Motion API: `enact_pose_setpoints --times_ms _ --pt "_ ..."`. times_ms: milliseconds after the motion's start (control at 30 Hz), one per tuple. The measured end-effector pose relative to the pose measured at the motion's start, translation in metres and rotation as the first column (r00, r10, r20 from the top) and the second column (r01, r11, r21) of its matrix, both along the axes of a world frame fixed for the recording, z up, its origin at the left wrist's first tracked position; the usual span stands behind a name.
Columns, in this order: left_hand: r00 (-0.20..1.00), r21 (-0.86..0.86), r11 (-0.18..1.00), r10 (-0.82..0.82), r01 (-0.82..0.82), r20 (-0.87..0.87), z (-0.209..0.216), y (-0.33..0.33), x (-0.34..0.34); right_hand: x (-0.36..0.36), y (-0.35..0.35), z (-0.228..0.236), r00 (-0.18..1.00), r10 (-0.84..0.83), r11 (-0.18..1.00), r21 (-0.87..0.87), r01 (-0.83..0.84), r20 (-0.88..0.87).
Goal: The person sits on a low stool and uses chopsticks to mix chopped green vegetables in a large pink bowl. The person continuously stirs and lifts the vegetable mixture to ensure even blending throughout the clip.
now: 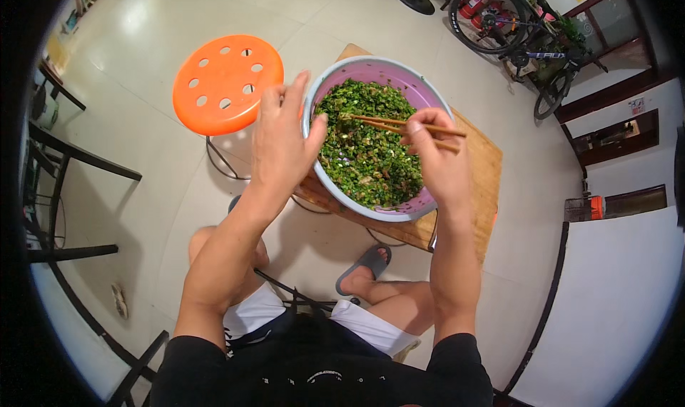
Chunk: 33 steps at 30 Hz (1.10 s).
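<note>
A large basin (335,192) with a purple inside and a pale grey-blue rim holds a chopped green filling (371,150), mixed with small brown bits. My right hand (442,161) grips a pair of wooden chopsticks (389,125) over the basin. Their tips meet at the surface of the filling, left of the middle, with a small clump at them. At the basin's left rim is my left hand (282,132), its thumb apart from the raised fingers. It holds nothing that I can see; whether it touches the rim I cannot tell.
The basin stands on a wooden board or tabletop (485,164). An orange round stool (228,71) with holes in its seat is just left of it. Bicycles (492,18) lean at the far right. Dark chair legs (85,157) show at the left, and a white panel (599,300) at the right.
</note>
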<state>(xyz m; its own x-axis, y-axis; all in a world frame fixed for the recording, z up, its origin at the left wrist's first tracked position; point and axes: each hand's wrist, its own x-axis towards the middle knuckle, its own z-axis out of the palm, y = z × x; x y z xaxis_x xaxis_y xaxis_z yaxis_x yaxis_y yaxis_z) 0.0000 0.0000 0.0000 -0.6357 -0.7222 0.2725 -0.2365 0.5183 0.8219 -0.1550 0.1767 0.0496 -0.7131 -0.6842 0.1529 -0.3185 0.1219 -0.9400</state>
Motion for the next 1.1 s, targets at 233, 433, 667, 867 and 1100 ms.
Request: enact_pose_setpoints --times_ms 233,433,667,867,1100 --pt "0.848 -0.334 0.802 -0.53 0.495 -0.018 0.034 0.026 -0.022 0.028 0.008 0.016 0.96 0.151 0.988 0.057 -0.142 -0.235" --pt "0.918 -0.229 0.912 -0.375 0.34 -0.13 0.049 0.008 -0.033 -0.009 0.043 0.015 0.988 -0.147 0.988 -0.043 0.145 -0.052" --pt "0.869 0.342 0.823 -0.323 0.454 -0.375 0.045 0.011 -0.022 -0.012 0.076 0.01 0.945 -0.322 0.939 -0.104 0.327 0.054" --pt "0.846 0.399 0.759 -0.376 0.515 -0.377 0.024 0.032 -0.023 -0.01 0.062 -0.026 0.932 -0.184 0.975 0.066 0.214 -0.313" --pt "0.92 0.037 0.926 -0.369 0.377 -0.134 0.02 0.029 -0.024 -0.008 0.068 -0.03 0.869 -0.462 0.884 -0.012 0.467 -0.177"
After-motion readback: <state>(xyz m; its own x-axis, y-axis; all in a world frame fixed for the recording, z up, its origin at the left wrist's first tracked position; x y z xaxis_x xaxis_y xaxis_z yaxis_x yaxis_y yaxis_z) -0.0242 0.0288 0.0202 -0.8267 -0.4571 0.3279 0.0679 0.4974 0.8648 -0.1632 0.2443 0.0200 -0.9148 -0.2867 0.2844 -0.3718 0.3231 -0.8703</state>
